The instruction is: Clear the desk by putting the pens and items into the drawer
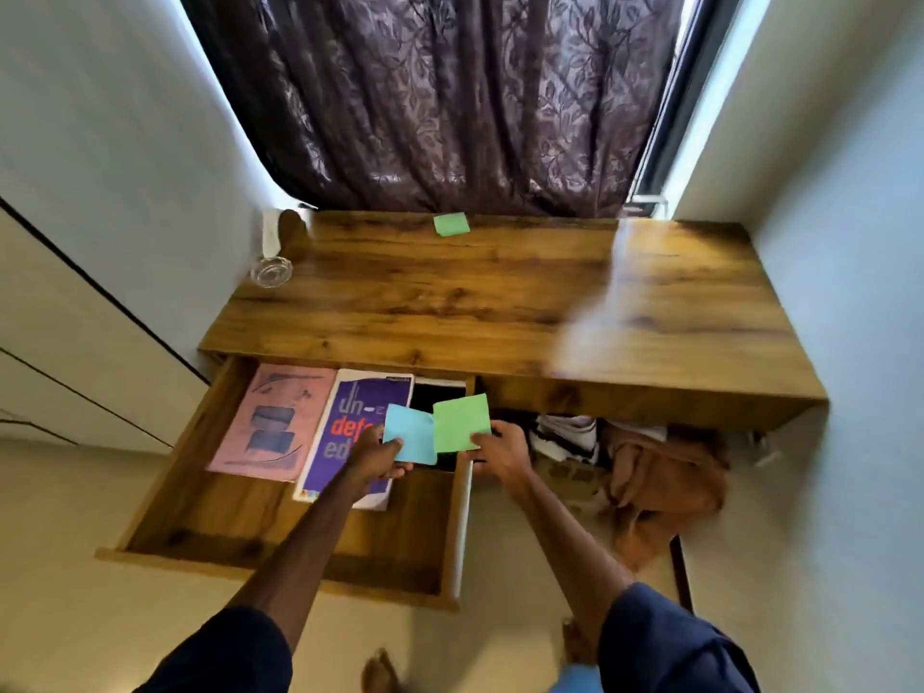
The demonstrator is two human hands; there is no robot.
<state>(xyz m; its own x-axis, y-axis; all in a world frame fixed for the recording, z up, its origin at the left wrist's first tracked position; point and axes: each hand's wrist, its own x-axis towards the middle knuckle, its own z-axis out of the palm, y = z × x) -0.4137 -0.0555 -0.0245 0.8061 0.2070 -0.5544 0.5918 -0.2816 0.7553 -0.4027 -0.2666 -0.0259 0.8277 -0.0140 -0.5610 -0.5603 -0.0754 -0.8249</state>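
The wooden desk [450,302] has its left drawer [280,552] pulled wide open. My left hand [377,455] grips a blue sticky-note pad [407,435] over the drawer's right part. My right hand [502,450] grips a green sticky-note pad [460,422] beside it, above the drawer's right wall. Inside the drawer lie a pink booklet [272,422], a purple book [357,427] and a dark flat item [435,397]. Another green sticky-note pad [451,224] rests at the desk's far edge, near the curtain.
A clear glass dish [271,272] sits at the desk's back left corner. Under the desk at right lie a brown cloth bundle [660,472] and striped fabric [565,435]. A dark patterned curtain [450,102] hangs behind. Walls close in on both sides.
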